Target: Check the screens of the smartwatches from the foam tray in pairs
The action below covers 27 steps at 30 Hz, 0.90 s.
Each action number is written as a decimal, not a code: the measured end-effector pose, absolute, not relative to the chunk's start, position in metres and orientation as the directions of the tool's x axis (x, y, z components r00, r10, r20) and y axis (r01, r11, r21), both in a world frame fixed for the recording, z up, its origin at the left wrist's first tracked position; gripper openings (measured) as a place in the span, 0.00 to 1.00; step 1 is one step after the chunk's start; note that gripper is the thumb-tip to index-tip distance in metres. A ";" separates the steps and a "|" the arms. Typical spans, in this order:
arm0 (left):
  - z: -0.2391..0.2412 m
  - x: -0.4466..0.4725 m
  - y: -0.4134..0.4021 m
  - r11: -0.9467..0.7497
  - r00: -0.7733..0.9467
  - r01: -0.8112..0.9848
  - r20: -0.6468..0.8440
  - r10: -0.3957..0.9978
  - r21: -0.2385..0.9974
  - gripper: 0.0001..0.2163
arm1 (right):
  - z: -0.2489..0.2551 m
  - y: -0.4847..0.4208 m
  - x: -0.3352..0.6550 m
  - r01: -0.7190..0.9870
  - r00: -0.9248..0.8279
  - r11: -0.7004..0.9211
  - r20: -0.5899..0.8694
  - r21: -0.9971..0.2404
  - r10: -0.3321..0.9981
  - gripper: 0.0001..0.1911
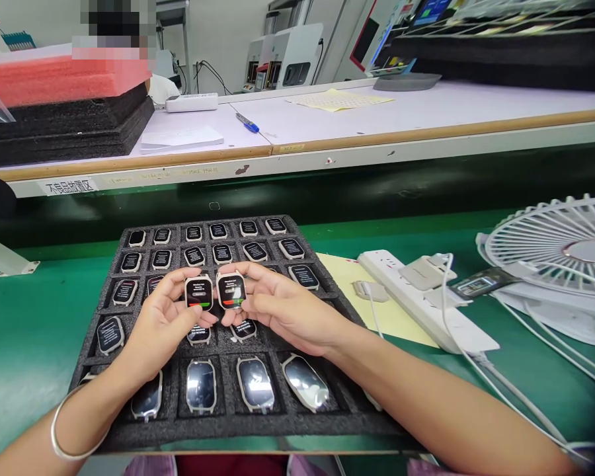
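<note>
My left hand (171,316) is closed round the edges of a smartwatch body (199,293), its thumb at the lower edge of the lit screen. Beside it, my right hand (282,305) grips a second smartwatch body (231,291), with the thumb at its lower right corner. Both screens face me and show small white text with a red and green bar at the bottom. The two watches are held side by side, a small gap apart, above a black foam tray (228,424). Strapless watches fill many tray pockets; several have lit text, and those in the front row look dark.
To the right lie a white power strip (421,297), charger cables, yellow paper (337,271) and a white fan (565,251). Behind the tray runs a raised shelf (327,125) with a blue pen (248,123) and stacked foam (64,125). A person is partly visible at the back left.
</note>
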State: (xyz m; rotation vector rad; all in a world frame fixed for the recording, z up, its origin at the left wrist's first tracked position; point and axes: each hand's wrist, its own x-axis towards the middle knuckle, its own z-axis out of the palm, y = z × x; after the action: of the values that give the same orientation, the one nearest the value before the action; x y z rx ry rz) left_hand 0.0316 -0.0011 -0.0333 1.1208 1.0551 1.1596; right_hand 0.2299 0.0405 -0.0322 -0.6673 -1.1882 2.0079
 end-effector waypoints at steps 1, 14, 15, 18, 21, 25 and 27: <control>-0.034 0.031 -0.001 0.053 0.107 -0.133 -0.039 0.993 0.990 0.19 | -0.032 0.040 0.230 -0.310 -0.621 -0.333 -0.075 -0.891 0.780 0.22; -0.033 0.033 -0.002 0.054 0.108 -0.137 -0.039 0.993 0.989 0.19 | -0.029 0.040 0.229 -0.300 -0.615 -0.330 -0.083 -0.895 0.784 0.23; -0.034 0.033 -0.001 0.048 0.108 -0.142 -0.033 0.994 0.989 0.19 | -0.029 0.040 0.230 -0.298 -0.618 -0.331 -0.083 -0.895 0.782 0.23; -0.037 0.032 -0.001 0.033 0.111 -0.157 -0.016 0.994 0.987 0.18 | -0.029 0.040 0.230 -0.295 -0.627 -0.337 -0.085 -0.894 0.774 0.23; -0.039 0.032 -0.001 0.037 0.122 -0.149 -0.019 0.992 0.988 0.19 | -0.030 0.041 0.230 -0.300 -0.629 -0.339 -0.083 -0.892 0.773 0.24; -0.042 0.031 -0.001 0.019 0.114 -0.155 -0.001 0.993 0.988 0.19 | -0.031 0.041 0.229 -0.302 -0.633 -0.342 -0.081 -0.890 0.770 0.23; -0.044 0.031 0.000 0.012 0.110 -0.154 0.005 0.994 0.988 0.19 | -0.031 0.042 0.230 -0.303 -0.638 -0.345 -0.080 -0.888 0.766 0.24</control>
State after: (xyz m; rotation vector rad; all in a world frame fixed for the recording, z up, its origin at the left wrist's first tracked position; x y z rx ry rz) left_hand 0.0307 -0.0002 -0.0439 1.1430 1.0170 1.1945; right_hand 0.2296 0.0415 -0.0314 -0.6564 -1.1920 2.0281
